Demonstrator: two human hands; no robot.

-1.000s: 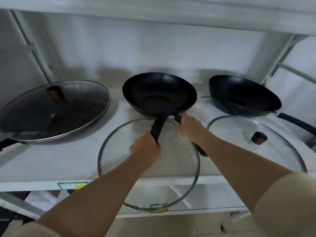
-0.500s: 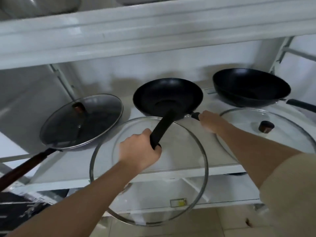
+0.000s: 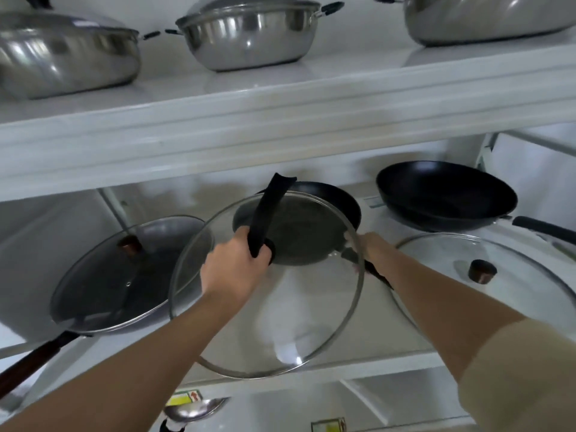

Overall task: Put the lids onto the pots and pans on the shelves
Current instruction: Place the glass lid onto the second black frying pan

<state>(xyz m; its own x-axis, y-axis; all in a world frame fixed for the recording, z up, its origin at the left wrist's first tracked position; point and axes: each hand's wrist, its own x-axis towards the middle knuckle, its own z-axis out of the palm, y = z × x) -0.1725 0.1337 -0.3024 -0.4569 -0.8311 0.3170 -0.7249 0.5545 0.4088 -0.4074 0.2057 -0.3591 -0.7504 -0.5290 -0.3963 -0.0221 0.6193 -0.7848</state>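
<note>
My left hand (image 3: pixel 233 271) grips the long black handle (image 3: pixel 268 210) of a large glass lid (image 3: pixel 280 322). The lid is lifted off the shelf and tilted, its upper part overlapping the front of the middle black wok (image 3: pixel 341 204). My right hand (image 3: pixel 372 247) is closed on that wok's black handle (image 3: pixel 378 274) at its right front. Another empty black wok (image 3: pixel 445 194) stands at the right. In front of it a second glass lid (image 3: pixel 514 307) with a dark knob (image 3: pixel 481 270) lies flat on the shelf.
At the left stands a pan covered by a glass lid (image 3: pixel 124 275), its wooden handle (image 3: pixel 28 366) sticking out over the shelf edge. The upper shelf board (image 3: pixel 280 129) hangs close above. On it stand three lidded steel pots (image 3: pixel 246 32).
My left hand has lifted the glass lid from the shelf front and tipped it up toward the middle wok. My right hand stays on the wok handle. The view has tilted upward.
</note>
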